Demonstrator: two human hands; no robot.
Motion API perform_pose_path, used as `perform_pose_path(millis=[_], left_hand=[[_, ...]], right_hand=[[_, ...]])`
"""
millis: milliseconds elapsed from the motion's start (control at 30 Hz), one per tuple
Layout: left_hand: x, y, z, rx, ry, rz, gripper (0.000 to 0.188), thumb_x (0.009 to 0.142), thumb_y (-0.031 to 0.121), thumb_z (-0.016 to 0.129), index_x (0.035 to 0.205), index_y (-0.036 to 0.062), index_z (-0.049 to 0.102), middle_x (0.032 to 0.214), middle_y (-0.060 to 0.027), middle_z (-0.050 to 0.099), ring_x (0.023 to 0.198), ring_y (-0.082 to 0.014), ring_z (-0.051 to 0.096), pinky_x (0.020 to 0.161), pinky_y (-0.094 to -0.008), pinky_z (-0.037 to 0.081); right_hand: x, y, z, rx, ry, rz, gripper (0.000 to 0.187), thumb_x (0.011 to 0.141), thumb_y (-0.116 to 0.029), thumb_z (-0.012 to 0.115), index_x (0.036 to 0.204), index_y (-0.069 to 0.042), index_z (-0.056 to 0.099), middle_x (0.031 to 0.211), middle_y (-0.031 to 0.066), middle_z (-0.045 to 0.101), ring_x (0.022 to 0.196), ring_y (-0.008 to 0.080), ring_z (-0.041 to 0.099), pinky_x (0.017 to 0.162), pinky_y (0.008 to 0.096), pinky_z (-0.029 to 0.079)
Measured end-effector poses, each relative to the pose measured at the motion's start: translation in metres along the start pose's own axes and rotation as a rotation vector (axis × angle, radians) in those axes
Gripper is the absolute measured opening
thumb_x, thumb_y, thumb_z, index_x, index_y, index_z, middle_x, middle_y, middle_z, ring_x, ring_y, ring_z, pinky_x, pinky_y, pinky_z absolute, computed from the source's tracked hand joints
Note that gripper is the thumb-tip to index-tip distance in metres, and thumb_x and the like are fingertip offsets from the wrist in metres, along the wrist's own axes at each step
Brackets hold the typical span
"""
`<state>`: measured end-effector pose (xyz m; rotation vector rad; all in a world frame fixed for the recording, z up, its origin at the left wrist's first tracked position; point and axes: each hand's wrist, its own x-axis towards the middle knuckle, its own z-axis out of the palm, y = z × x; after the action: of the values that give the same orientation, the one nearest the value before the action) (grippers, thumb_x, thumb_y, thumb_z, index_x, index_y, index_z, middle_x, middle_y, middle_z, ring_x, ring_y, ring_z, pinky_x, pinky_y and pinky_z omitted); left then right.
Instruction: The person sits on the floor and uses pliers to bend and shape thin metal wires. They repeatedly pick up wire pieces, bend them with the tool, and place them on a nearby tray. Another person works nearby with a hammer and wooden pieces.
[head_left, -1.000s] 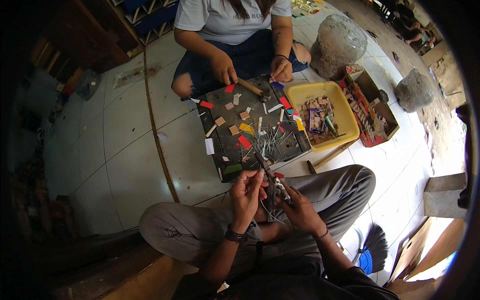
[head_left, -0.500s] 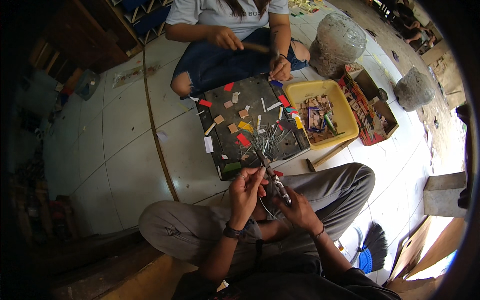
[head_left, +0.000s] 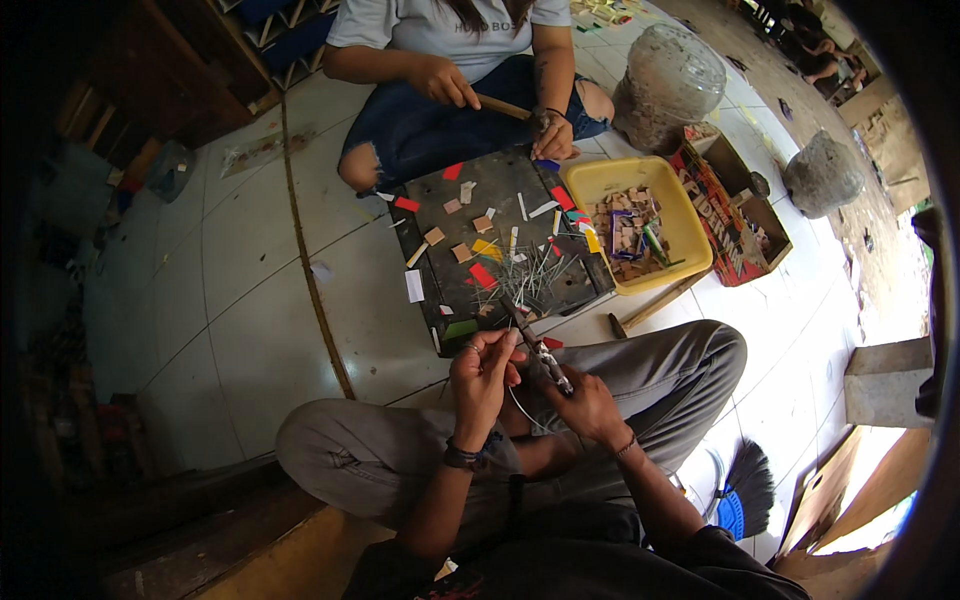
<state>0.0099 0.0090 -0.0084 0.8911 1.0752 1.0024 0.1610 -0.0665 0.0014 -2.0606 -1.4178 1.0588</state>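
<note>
My left hand (head_left: 478,385) is closed in a pinch on a thin pale wire (head_left: 514,402), whose loose length curves down over my lap. In my right hand (head_left: 592,410) is a pair of pliers (head_left: 541,353), dark-jawed with wrapped handles. The jaws point away from me, beside my left fingertips and over the near edge of a low black table (head_left: 425,190). Just beyond the jaws lies a heap of short cut wires (head_left: 540,278). Whether the jaws grip the wire is too small to tell.
Across the table a person sits with a wooden-handled hammer (head_left: 503,106). A yellow basin (head_left: 690,255) of small wooden squares stands at right, with a cardboard box (head_left: 720,215) beside it. Another hammer (head_left: 655,308) lies on the tiles. Coloured strips (head_left: 461,328) dot the table.
The pliers and both my hands have shifted very slightly, and the view has moved a little. The other person's hammer has lowered toward their other hand.
</note>
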Motion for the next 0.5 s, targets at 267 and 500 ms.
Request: perform_pose_path(millis=[267,500], left_hand=[[-0.004,-0.002,-0.002,-0.068,0.039,0.009,0.019,0.096,0.022,0.066,0.099,0.0039,0.062,0.079,-0.0052,0.066,0.054,-0.0063,0.054,0.05,-0.0194,0.045],[-0.006,-0.001,-0.007,-0.236,0.1,-0.114,0.018,0.096,0.024,0.067,0.1,0.0073,0.062,0.081,-0.004,0.066,0.057,-0.0078,0.055,0.052,-0.0203,0.044]], right_hand=[[0.005,0.013,0.02,-0.093,0.115,-0.099,0.04,0.091,-0.043,0.064,0.091,-0.003,0.064,0.077,0.0232,0.066,0.082,0.0432,0.065,0.072,0.0503,0.05],[0.001,0.005,0.02,-0.08,0.087,-0.106,0.039,0.092,-0.04,0.063,0.094,-0.001,0.059,0.078,0.0225,0.066,0.079,0.0433,0.065,0.072,0.0502,0.049]])
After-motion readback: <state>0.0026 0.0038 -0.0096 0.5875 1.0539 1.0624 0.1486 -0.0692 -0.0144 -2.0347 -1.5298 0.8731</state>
